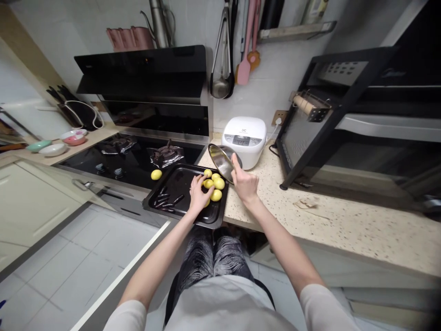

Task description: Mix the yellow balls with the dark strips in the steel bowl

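A tilted metal bowl (pixel 219 160) is clamped at its edge in the R hand (pixel 245 185), just in front of the rice cooker (pixel 247 131). Apart from it, the L hand (pixel 198 196) is held w/ fingers parted over the lemons (pixel 218 183), tho whether one is gripped can't be told. Lemons are bunched at the R end of the black tray (pixel 182 178), w/ thin dark pieces (pixel 163 201) at its L end; one extra lemon (pixel 156 174) is seen on the stove (pixel 136 177).
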Action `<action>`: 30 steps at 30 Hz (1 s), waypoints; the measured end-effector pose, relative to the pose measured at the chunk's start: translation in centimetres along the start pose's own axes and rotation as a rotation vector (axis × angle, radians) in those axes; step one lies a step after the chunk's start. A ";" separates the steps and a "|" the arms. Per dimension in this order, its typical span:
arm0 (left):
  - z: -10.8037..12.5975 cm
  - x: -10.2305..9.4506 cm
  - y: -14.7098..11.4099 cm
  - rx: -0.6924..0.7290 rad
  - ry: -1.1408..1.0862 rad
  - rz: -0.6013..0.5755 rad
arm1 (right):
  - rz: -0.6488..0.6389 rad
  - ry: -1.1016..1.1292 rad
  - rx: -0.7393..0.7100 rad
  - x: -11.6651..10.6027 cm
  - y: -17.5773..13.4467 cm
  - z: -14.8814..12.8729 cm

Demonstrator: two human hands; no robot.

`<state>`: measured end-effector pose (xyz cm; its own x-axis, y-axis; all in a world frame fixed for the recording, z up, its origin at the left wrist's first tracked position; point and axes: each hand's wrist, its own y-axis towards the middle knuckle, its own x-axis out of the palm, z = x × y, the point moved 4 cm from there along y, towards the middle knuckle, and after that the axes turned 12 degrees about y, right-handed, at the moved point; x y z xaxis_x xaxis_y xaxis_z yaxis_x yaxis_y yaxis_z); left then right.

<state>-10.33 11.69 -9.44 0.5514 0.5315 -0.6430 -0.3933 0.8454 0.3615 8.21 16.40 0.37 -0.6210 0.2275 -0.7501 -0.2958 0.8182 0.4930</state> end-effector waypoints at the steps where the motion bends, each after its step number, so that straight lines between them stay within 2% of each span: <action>1: 0.0 -0.1 -0.1 0.008 0.022 -0.018 | 0.034 0.046 0.040 -0.9 -0.3 0.6; 3: 0.1 -0.4 -0.5 0.038 0.066 -0.052 | 0.144 0.156 0.123 -3.0 -1.4 2.2; 6: 0.2 -1.1 -1.4 0.121 0.123 -0.090 | 0.393 0.314 0.264 -5.9 -4.6 6.0; 8: 0.2 -1.6 -2.5 0.179 0.160 -0.100 | 0.459 0.488 0.380 -6.6 -7.2 8.9; 11: 0.3 -2.3 -4.3 0.244 0.213 -0.115 | 0.381 0.762 0.594 -5.6 -10.8 12.3; 14: 0.5 -2.8 -5.8 0.258 0.264 -0.152 | 0.302 0.904 0.701 -4.0 -13.1 13.6; 19: 0.4 -3.3 -6.2 0.229 0.300 -0.174 | 0.213 0.993 0.751 -2.4 -14.1 13.4; 24: 0.4 -4.0 -5.5 0.248 0.222 -0.082 | 0.137 1.018 0.793 -1.7 -14.0 13.2; 28: 2.0 -4.8 -5.5 0.254 0.084 0.020 | 0.096 0.994 0.781 -1.6 -13.8 13.0; 30: 3.5 -5.0 -5.9 0.258 0.003 0.027 | 0.062 0.976 0.774 -1.8 -13.9 12.9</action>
<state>-8.20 4.22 -5.99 0.5411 0.5541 -0.6326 -0.2065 0.8168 0.5387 22.77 11.42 -10.80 -0.9958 0.0611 0.0685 0.0525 0.9912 -0.1213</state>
